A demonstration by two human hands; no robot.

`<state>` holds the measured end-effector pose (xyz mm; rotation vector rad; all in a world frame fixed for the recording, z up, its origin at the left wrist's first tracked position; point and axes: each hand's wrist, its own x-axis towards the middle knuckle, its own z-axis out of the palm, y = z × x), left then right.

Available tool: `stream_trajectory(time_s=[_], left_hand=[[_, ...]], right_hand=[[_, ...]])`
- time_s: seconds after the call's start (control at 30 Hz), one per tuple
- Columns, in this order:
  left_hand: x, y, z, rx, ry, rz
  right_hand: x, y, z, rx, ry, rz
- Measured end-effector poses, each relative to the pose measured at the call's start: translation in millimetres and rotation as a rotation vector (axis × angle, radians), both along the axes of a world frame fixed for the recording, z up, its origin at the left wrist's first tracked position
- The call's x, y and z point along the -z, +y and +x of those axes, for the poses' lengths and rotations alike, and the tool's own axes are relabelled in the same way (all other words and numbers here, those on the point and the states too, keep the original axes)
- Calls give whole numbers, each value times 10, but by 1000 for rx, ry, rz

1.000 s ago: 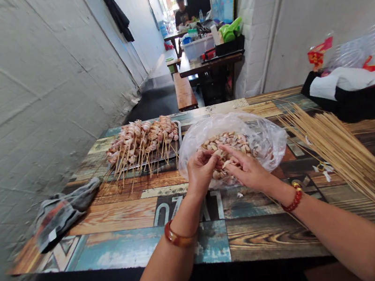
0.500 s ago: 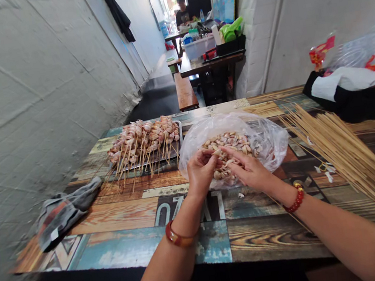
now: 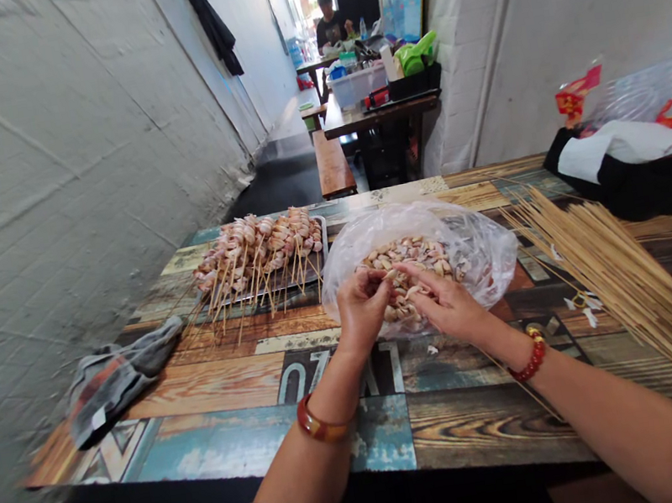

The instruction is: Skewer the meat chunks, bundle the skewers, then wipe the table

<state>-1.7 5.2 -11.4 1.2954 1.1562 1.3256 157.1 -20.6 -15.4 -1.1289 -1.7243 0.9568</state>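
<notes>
My left hand (image 3: 361,307) pinches a garlic clove (image 3: 389,275) between thumb and fingertips, over an open clear plastic bag (image 3: 489,248). Loose garlic cloves (image 3: 416,249) fill the bag's middle. Close beside it, my right hand (image 3: 453,305) has its fingers curled round a thin bamboo skewer (image 3: 523,385), whose lower part slants out beneath the wrist. Cloves show between the right thumb and fingers; the skewer's tip is hidden there. To the left, loaded garlic skewers (image 3: 265,250) are piled on a metal tray (image 3: 325,240), their bare sticks towards me.
A bundle of bare bamboo skewers (image 3: 627,282) lies at the right. Behind it are a black bag (image 3: 631,183) and plastic packaging. A grey cloth (image 3: 119,375) rests at the table's left. Farther off, a person (image 3: 331,27) sits behind another table (image 3: 378,113) holding bins.
My hands stay almost in place over the bag, with only slight finger movement. The far person's hand has risen a little.
</notes>
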Motion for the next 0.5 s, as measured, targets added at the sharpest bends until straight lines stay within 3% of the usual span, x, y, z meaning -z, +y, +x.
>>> stream_trajectory(time_s=[0.5], left_hand=[[49,2,-32,-4,138,65]], right_hand=[[-54,-38,-11,18,-75,20]])
